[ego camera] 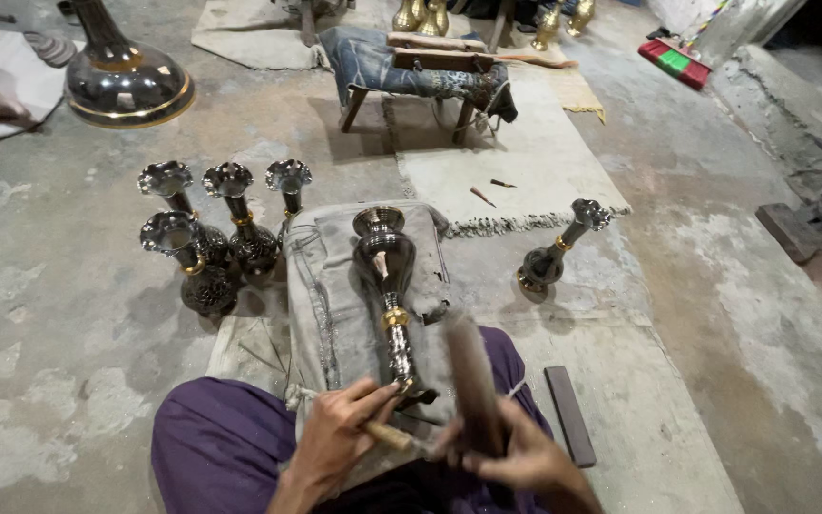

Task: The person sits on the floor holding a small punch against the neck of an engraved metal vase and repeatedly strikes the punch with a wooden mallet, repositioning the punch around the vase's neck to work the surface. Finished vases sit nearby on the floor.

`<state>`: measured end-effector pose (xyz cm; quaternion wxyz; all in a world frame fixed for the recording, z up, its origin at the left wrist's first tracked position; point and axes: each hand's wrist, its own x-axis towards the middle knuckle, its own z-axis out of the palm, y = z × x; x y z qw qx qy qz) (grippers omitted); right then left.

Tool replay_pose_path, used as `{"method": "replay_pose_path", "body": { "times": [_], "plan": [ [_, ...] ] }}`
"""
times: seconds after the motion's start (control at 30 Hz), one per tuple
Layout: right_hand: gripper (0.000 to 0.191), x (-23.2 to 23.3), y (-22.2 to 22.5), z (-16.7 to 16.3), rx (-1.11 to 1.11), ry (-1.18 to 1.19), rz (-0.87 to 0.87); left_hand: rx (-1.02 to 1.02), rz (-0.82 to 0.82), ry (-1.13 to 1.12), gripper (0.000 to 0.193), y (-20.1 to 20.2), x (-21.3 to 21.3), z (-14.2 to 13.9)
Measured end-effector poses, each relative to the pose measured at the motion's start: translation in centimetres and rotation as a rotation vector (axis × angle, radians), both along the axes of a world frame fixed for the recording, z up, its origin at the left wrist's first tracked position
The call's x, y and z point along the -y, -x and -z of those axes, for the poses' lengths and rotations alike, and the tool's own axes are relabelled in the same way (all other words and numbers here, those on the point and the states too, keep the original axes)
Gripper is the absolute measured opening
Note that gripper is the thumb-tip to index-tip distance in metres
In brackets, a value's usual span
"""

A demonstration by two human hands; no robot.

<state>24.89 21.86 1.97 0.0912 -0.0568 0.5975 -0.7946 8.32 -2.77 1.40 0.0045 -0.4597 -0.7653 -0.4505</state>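
At nine o'clock of the padded block, four dark fluted vases (211, 233) stood clustered on the concrete floor (49, 314). On that cloth-wrapped block (335, 286) lay the vase being worked (387, 286), mouth toward twelve o'clock and foot toward six, its brass band midway along the stem. The left hand (340, 433) was closed around a slim wooden-handled chisel (387, 436), its tip apparently set near the foot of the vase. The right hand (516, 457) gripped a blurred mallet (473, 381), raised at one o'clock of the chisel. The engraving step seemed under way; a true strike would call for a steady chisel. At three o'clock a lone vase (554, 252) leaned, and a dark flat bar (570, 414) lay nearby.
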Motion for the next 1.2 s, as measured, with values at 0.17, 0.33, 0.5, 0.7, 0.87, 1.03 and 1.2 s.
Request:
{"method": "replay_pose_path", "body": {
  "times": [0.17, 0.33, 0.5, 0.7, 0.87, 1.03, 1.2],
  "plan": [
    [0.053, 0.8, 4.5, -3.7, -0.042, -0.124, 0.055, 0.051, 0.193, 0.065, 0.023, 0.9, 3.8, 0.1],
    [0.045, 1.2, 8.5, -3.7, -0.079, -0.144, 0.098, 0.406, 0.137, 0.104, 0.008, 2.7, 5.3, 0.5],
    [0.043, -1.6, 11.1, -1.0, 0.030, -0.299, 0.409, 0.494, -0.126, 0.131, 0.023, 6.0, 4.3, 0.6],
    [0.046, -6.4, 7.2, 2.6, 0.142, -0.254, 0.366, 0.318, -0.237, 0.215, 0.033, 7.1, 5.1, 2.0],
    [0.049, -7.7, 4.1, 4.6, 0.223, -0.322, 0.548, 0.543, -0.656, 0.097, 0.029, 7.0, 7.2, 3.0],
    [0.043, -7.5, 2.1, 3.5, 0.090, -0.354, 0.630, 0.573, -0.637, -0.066, 0.045, 8.3, 6.9, 3.0],
    [0.045, -5.1, 1.2, 0.6, -0.190, -0.112, 0.679, 0.825, -0.426, -0.317, 0.048, 9.7, 4.0, 1.5]
  ]
}}
